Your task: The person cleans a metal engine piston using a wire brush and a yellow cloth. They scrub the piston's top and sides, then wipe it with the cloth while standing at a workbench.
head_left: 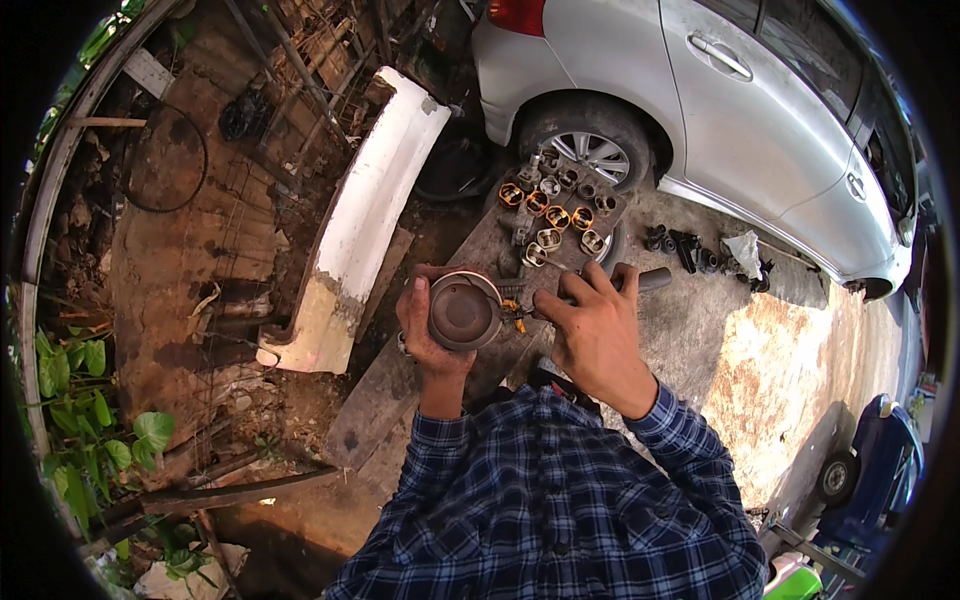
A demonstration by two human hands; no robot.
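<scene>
The left hand (428, 330) cups a round dark piston (463, 312) at chest height, above the parts board (560, 215). The right hand (597, 335) grips a black-handled tool (640, 282), its tip at the piston's rim. Best practice, judging here: keep the piston steady and the tool strokes short.

Below me a grimy wooden board (470, 250) lies on the dirt and concrete ground (790, 350) beside the car wheel, carrying rows of small metal bearing caps (556, 215), some coppery inside, while a few dark parts (680, 245) sit on the concrete nearby.
</scene>
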